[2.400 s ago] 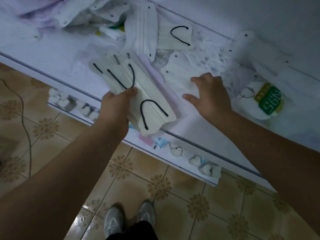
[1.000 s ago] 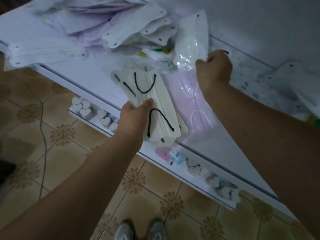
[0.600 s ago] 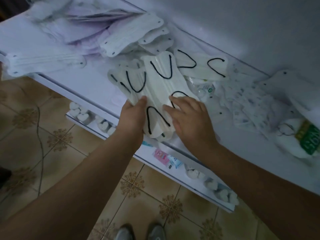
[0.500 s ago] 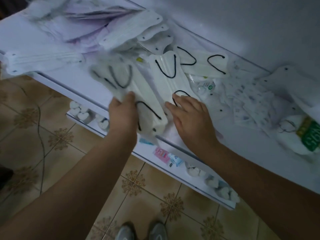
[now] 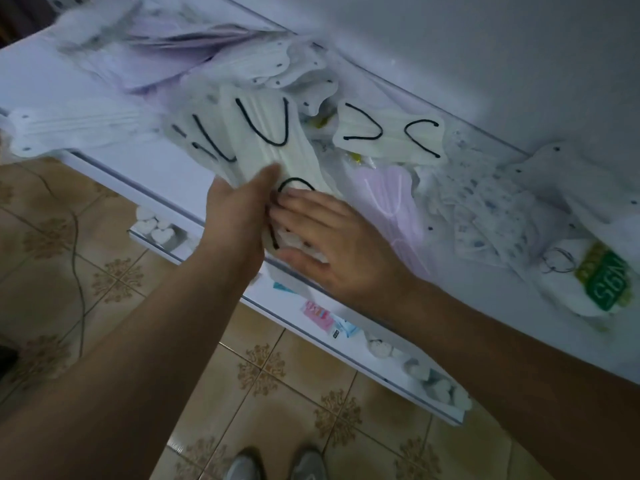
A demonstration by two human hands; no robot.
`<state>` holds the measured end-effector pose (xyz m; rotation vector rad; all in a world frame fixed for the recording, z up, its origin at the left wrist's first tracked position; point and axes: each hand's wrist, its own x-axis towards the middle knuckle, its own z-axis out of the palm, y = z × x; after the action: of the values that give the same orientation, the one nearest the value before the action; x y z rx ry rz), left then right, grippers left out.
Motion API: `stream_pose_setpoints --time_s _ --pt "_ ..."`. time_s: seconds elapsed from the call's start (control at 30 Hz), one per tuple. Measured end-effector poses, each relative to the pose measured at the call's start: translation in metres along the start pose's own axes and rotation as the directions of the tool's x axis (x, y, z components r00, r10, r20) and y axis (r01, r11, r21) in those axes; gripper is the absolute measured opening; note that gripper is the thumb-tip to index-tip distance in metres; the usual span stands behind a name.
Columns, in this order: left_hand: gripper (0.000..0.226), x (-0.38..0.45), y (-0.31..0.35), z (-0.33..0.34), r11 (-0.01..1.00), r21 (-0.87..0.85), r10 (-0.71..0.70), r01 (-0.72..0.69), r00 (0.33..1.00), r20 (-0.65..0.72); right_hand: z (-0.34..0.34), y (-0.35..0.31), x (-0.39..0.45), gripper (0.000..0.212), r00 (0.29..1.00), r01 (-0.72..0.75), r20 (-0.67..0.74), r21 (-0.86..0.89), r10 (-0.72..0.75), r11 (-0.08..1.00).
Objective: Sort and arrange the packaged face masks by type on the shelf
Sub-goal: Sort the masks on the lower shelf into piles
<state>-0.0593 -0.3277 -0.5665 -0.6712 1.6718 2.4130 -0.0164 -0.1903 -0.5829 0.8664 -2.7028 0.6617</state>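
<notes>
At frame centre, the left hand (image 5: 239,216) grips a stack of white black-looped masks (image 5: 266,140) on the shelf (image 5: 69,81); the right hand (image 5: 332,244), fingers flat, presses its lower end.

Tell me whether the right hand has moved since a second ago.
Yes. The right hand has come back from the rear of the shelf to its front edge and now lies on the black-looped masks beside the left hand.
</notes>
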Motion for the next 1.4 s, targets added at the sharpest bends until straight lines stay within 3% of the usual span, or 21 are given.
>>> stream_pose_setpoints --time_s 0.07,0.13,0.2,0.27,0.33,0.43,0.57,0.67,0.8,0.9,1.0,1.1,1.17,1.2,1.3,1.33,1.4 --pt "0.03 0.005 -0.002 -0.002 0.996 0.09 0.021 -0.014 0.997 -0.072 -0.008 0.023 0.001 0.043 0.982 -0.144 -0.128 -0.023 0.14 0.989" --pt "0.025 0.007 -0.004 -0.005 0.997 0.068 -0.02 0.027 0.996 -0.092 -0.02 0.065 0.006 0.044 0.898 -0.368 -0.308 -0.128 0.315 0.921" --pt "0.022 0.007 -0.006 -0.007 0.998 0.054 -0.04 0.044 0.996 -0.076 -0.031 0.104 0.012 0.063 0.82 -0.567 -0.254 -0.238 0.513 0.789" --pt "0.026 0.004 -0.01 -0.009 0.997 0.065 -0.036 0.039 0.998 -0.051 -0.037 0.126 0.016 0.059 0.749 -0.661 -0.171 -0.26 0.64 0.704" --pt "0.031 -0.001 -0.016 -0.009 0.995 0.094 -0.03 0.031 0.999 -0.017 -0.042 0.133 0.021 0.037 0.732 -0.681 -0.243 -0.218 0.637 0.699" --pt "0.028 -0.008 -0.024 -0.006 0.993 0.114 -0.035 0.03 0.999 0.038 -0.051 0.126 0.028 0.028 0.704 -0.694 -0.373 -0.182 0.604 0.697" --pt "0.021 -0.013 -0.026 0.004 0.993 0.117 -0.037 0.032 0.999 0.037 -0.059 0.118 0.022 0.017 0.649 -0.736 -0.375 -0.091 0.662 0.671" --pt "0.021 -0.017 -0.026 0.014 0.996 0.093 -0.02 0.02 1.0 0.005 -0.066 0.122 0.008 0.009 0.649 -0.76 -0.278 -0.186 0.708 0.623" --pt "0.026 -0.023 -0.026 0.025 0.997 0.078 -0.016 0.016 1.0 -0.001 -0.076 0.128 -0.006 0.038 0.654 -0.756 -0.223 -0.17 0.723 0.632" --pt "0.028 -0.028 -0.028 0.034 0.999 0.035 -0.023 0.023 1.0 0.006 -0.082 0.12 -0.012 0.051 0.637 -0.77 -0.272 -0.257 0.721 0.584" --pt "0.034 -0.038 -0.033 0.044 0.994 0.095 0.05 -0.055 0.997 0.053 -0.099 0.1 -0.013 0.041 0.631 -0.776 -0.36 -0.311 0.687 0.549" --pt "0.038 -0.056 -0.033 0.062 0.988 0.04 0.131 -0.147 0.954 0.27 -0.116 0.064 -0.02 0.032 0.705 -0.708 -0.349 -0.304 0.617 0.637" --pt "0.048 -0.068 -0.038 0.076 0.994 -0.069 0.111 -0.088 0.872 0.476 -0.113 0.035 -0.033 0.026 0.776 -0.631 -0.235 -0.301 0.585 0.715" --pt "0.049 -0.075 -0.042 0.084 0.996 -0.065 0.092 -0.068 0.851 0.517 -0.11 0.026 -0.044 0.024 0.816 -0.576 -0.159 -0.308 0.555 0.758" --pt "0.039 -0.081 -0.058 0.098 0.994 0.089 0.031 -0.063 0.945 0.327 -0.107 0.018 -0.084 0.038 0.883 -0.451 0.076 -0.137 0.463 0.882" --pt "0.036 -0.08 -0.064 0.098 0.995 0.092 0.009 -0.034 0.965 0.261 -0.11 0.025 -0.099 0.045 0.893 -0.434 0.078 -0.103 0.442 0.895" --pt "0.035 -0.078 -0.072 0.098 0.998 0.041 -0.051 0.044 0.979 0.196 -0.126 0.053 -0.128 0.045 0.891 -0.453 -0.087 -0.229 0.445 0.862"
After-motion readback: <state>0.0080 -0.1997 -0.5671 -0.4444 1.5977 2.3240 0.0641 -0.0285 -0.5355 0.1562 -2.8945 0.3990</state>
